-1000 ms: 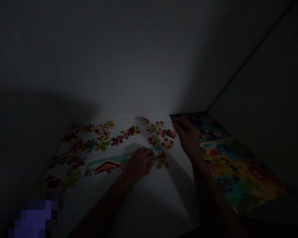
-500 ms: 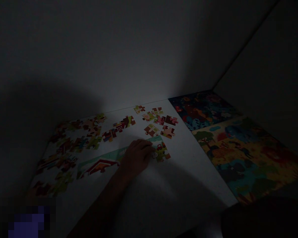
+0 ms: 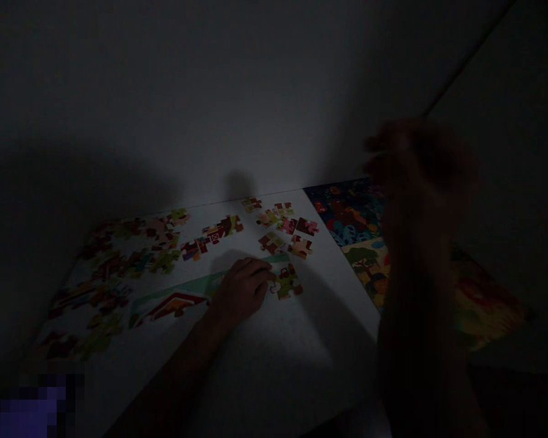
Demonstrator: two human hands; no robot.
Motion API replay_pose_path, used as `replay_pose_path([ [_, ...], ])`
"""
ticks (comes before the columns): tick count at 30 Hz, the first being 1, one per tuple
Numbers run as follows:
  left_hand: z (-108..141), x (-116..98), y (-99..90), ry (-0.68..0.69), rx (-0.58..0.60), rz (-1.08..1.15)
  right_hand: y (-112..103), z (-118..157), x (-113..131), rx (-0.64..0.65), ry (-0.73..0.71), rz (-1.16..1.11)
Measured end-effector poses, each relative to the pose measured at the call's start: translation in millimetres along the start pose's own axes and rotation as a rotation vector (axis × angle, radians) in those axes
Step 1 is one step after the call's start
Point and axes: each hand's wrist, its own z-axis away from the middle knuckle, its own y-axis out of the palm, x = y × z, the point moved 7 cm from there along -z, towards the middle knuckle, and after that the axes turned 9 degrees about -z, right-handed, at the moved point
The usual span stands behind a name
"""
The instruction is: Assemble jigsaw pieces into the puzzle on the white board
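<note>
In dim light, my left hand (image 3: 244, 289) rests on a partly joined puzzle strip (image 3: 171, 302) on the white surface. Its fingers are bent over the strip, and whatever lies under them is hidden. The strip shows a red roof at its left and a small red tractor at its right end. My right hand (image 3: 422, 155) is raised above the finished puzzles at the right, dark and smeared by motion. Just beyond the left hand lie loose pieces (image 3: 271, 243), some with pink pigs.
More loose pieces (image 3: 109, 292) cover the left of the white surface (image 3: 274, 365). A dark blue puzzle (image 3: 347, 210) and a yellow animal puzzle (image 3: 488, 298) lie at the right. A wall (image 3: 210, 91) rises behind.
My right hand has come into view, raised at the right. The left hand stays on the puzzle strip. The view has shifted slightly.
</note>
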Motion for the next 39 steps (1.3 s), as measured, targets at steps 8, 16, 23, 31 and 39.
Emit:
replay_pose_path([
  [8,-0.9,-2.2,-3.0,0.003,0.004,-0.023,70.0,-10.6,-127.3,0.506,0.262,0.404],
  [16,0.2,-3.7,-8.1,0.007,-0.082,-0.029,89.2,-0.2,-181.3,0.568,0.403,0.538],
  [23,0.2,-4.9,-13.4,-0.021,-0.114,-0.005,81.5,14.9,-223.0,0.537,0.453,0.595],
  [31,2.0,-4.2,-10.9,-0.028,-0.09,0.005,84.5,19.2,-226.1,0.537,0.463,0.468],
  [39,2.6,-3.8,-11.7,-0.039,-0.09,0.013,73.4,22.2,-235.7,0.473,0.52,0.386],
])
